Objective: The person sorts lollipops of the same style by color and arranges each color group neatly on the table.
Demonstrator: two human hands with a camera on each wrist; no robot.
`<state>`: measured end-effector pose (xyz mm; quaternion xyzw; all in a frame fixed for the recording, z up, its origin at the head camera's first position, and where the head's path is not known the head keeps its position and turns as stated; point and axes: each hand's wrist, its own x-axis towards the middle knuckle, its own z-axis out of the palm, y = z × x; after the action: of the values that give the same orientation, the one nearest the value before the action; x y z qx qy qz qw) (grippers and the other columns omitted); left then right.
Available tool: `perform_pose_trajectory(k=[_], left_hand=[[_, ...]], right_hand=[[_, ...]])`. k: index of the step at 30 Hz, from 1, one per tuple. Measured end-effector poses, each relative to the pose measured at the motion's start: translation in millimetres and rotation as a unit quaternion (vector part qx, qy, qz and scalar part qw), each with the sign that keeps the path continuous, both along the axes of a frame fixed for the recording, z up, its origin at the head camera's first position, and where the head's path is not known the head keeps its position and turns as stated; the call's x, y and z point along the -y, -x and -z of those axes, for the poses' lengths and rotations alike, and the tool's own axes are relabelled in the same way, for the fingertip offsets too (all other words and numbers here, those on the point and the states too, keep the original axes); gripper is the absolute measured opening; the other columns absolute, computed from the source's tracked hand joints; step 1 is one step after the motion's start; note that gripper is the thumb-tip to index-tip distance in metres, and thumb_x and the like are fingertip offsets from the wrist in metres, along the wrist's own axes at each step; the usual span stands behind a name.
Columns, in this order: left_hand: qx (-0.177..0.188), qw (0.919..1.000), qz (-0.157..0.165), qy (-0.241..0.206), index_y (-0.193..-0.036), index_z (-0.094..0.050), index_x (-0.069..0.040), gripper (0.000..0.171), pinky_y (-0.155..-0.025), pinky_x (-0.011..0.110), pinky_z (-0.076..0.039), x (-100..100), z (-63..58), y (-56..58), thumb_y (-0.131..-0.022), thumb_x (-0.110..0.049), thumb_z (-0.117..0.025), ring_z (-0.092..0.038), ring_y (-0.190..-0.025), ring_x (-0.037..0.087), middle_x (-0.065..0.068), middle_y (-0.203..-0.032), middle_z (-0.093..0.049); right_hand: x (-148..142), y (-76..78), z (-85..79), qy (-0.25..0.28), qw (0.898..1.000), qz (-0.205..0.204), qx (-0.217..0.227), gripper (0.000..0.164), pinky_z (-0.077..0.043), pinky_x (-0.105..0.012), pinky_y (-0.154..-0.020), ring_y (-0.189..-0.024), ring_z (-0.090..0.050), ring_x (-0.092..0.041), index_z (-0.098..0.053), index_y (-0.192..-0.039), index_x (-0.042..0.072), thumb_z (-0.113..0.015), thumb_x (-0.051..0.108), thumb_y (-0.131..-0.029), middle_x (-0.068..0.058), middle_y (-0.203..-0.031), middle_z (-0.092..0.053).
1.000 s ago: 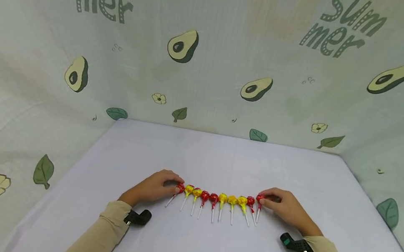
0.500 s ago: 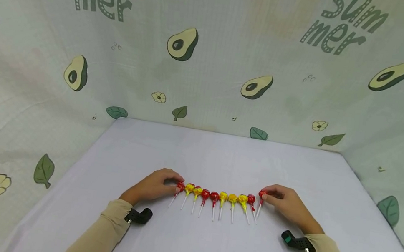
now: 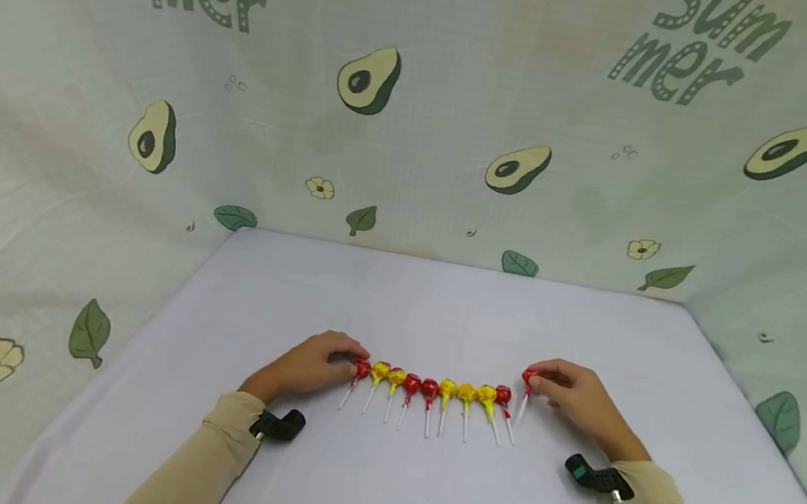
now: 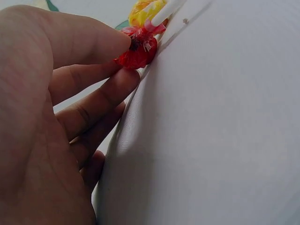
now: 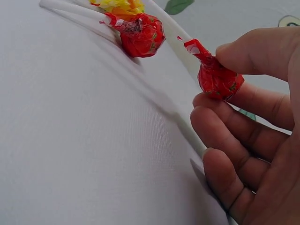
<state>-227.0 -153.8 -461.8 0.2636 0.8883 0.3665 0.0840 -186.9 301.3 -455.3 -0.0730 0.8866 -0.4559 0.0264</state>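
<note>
Several red and yellow wrapped lollipops lie in a row on the white table, their white sticks toward me. My left hand [image 3: 309,368] pinches the red lollipop [image 4: 140,50] at the row's left end between thumb and fingers. At the right end my right hand [image 3: 582,402] holds another red lollipop [image 5: 216,77] by its wrapped head, slightly apart from the row. Beside it rests a red lollipop [image 5: 143,36] that no hand touches. Yellow lollipops [image 3: 447,388] and two red ones, such as this red lollipop [image 3: 430,388], fill the middle.
A white cloth covers the table [image 3: 375,484]. Behind and at both sides hangs a pale curtain [image 3: 435,121] printed with avocados and leaves. A black wrist camera [image 3: 280,425] sits on the left wrist and another black camera [image 3: 595,477] on the right.
My right hand has moved the right-end red lollipop a little to the right and away from me, opening a gap to its neighbour. The left hand stays at the left-end lollipop, whose stick has swung slightly.
</note>
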Motion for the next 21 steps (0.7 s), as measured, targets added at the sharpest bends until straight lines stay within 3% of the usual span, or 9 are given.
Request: perform_pose_trajectory(k=[9, 21], left_hand=[[0.010, 0.9999, -0.006, -0.005, -0.121, -0.071, -0.025, 0.025, -0.106, 0.047, -0.040, 1, -1.2, 0.8, -0.096, -0.026, -0.069, -0.053, -0.122, 0.019, -0.008, -0.124, -0.062], [0.015, 0.9998, -0.007, -0.012, -0.120, -0.070, -0.025, 0.027, -0.106, 0.047, -0.040, 1, 0.0, -1.3, -0.094, -0.029, -0.071, -0.053, -0.122, 0.018, -0.008, -0.123, -0.062]], right_hand=[[3, 7.5, -6.4, 0.014, 1.000, -0.003, 0.028, 0.045, -0.053, -0.034, -0.072, -0.084, -0.066, -0.025, -0.065, -0.124, 0.007, -0.072, 0.039, -0.093, -0.007, -0.107, -0.071], [22, 25.0, -16.7, 0.076, 0.995, -0.011, 0.062, 0.045, -0.054, -0.033, -0.085, -0.098, -0.064, -0.028, -0.063, -0.129, 0.004, -0.070, 0.033, -0.095, -0.012, -0.120, -0.068]])
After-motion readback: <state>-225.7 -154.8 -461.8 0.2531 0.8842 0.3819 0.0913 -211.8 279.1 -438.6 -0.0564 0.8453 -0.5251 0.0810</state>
